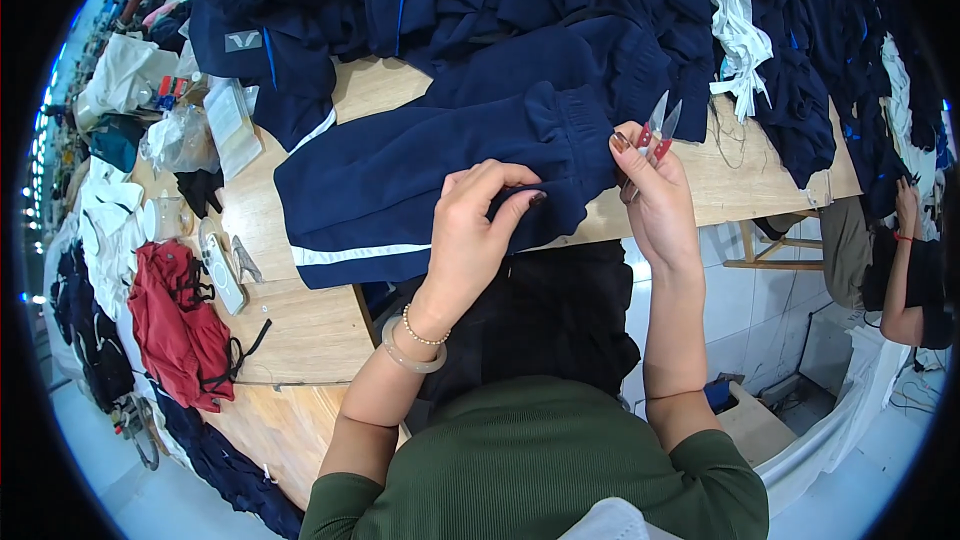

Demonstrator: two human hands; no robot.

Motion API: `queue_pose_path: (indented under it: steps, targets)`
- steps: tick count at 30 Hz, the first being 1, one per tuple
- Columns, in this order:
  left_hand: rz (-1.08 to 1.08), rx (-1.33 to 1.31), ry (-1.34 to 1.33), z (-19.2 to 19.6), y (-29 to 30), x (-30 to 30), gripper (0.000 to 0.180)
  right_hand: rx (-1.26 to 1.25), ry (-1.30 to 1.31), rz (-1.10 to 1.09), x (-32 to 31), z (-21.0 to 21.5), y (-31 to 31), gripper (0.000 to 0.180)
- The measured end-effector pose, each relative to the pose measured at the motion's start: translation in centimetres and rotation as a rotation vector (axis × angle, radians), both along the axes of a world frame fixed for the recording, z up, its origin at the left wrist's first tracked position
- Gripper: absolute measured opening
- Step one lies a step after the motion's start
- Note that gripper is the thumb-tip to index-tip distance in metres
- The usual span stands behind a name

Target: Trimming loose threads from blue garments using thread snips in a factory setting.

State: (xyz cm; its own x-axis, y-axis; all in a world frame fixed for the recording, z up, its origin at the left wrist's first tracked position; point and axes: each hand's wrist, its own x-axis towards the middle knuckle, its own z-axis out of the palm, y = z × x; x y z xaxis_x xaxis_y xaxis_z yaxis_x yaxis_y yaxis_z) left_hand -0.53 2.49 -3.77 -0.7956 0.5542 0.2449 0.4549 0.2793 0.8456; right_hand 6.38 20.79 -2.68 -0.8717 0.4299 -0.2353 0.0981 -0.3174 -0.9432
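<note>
A navy garment (400, 165) with a gathered elastic band at its right end and a white stripe along its near edge lies across the front of the table. My left hand (480, 210) rests on it near the band, thumb and fingers pinching a fold of the cloth. In my right hand (655, 195), beside the band's right end, are small red-handled scissors (660, 130). Their blades point up and away, with the tips parted. Part of the handles is hidden by the fingers.
Heaped navy garments (480, 0) cover the table's far side. White cloth strips (740, 35) hang at the back right, above loose threads. A red bag (175, 320), a phone (222, 273) and clear plastic bags (182, 140) lie left. Another person's arm (905, 270) shows far right.
</note>
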Motion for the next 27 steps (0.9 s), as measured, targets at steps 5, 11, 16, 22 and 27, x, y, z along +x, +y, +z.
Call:
queue_pose_path:
  steps: [5,11,16,22,27]
  targets:
    - [-0.015,-0.002,-0.048,-0.6,-0.9,-0.7,0.013,0.004,-0.028,0.001,-0.2,-0.3,0.2,0.014]
    - [0.087,-0.346,0.235,-4.6,-4.1,-3.9,0.052,0.741,-0.127,-0.321,-1.1,-6.0,5.0,0.022]
    - [0.053,-0.388,0.230,-6.0,-5.2,-4.8,0.065,0.845,-0.239,-0.279,-0.9,-8.8,5.7,0.024]
    - [0.019,-0.392,0.226,-5.4,-4.6,-4.6,0.072,0.844,-0.236,-0.280,-0.9,-9.1,5.9,0.024]
    - [0.069,-0.405,0.240,-5.2,-5.0,-4.5,0.070,0.824,-0.210,-0.292,-1.0,-8.9,5.4,0.023]
